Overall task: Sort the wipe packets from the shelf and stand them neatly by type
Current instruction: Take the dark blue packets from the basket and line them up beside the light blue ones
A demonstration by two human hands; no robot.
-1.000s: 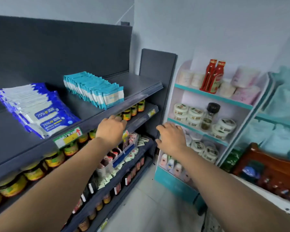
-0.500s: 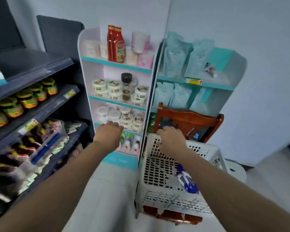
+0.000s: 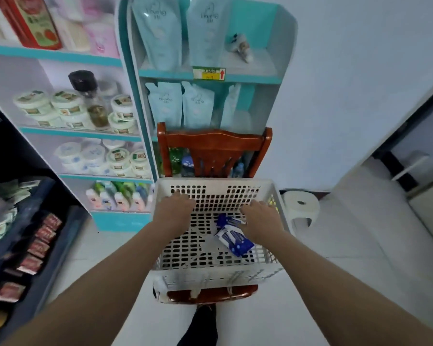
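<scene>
A white perforated plastic basket (image 3: 211,275) sits on the seat of a red-brown wooden chair (image 3: 214,146). Blue-and-white wipe packets (image 3: 233,238) lie in the basket's right half. My left hand (image 3: 174,212) hovers over the basket's left side, fingers loosely curled, holding nothing. My right hand (image 3: 261,221) reaches into the right side, just beside and above the packets; whether it touches them is unclear. The shelf with the sorted wipe packets is out of view.
A dark shelf unit (image 3: 23,245) with red packets stands at left. White-and-teal racks (image 3: 133,101) with jars, bottles and pale blue pouches stand behind the chair. A white stool (image 3: 301,204) is right of the basket. My foot (image 3: 200,325) shows below the chair.
My view swung right and down from the dark shelf with the wipe stacks to the basket on the chair. Both hands came down over the basket; the right one now sits by the packets.
</scene>
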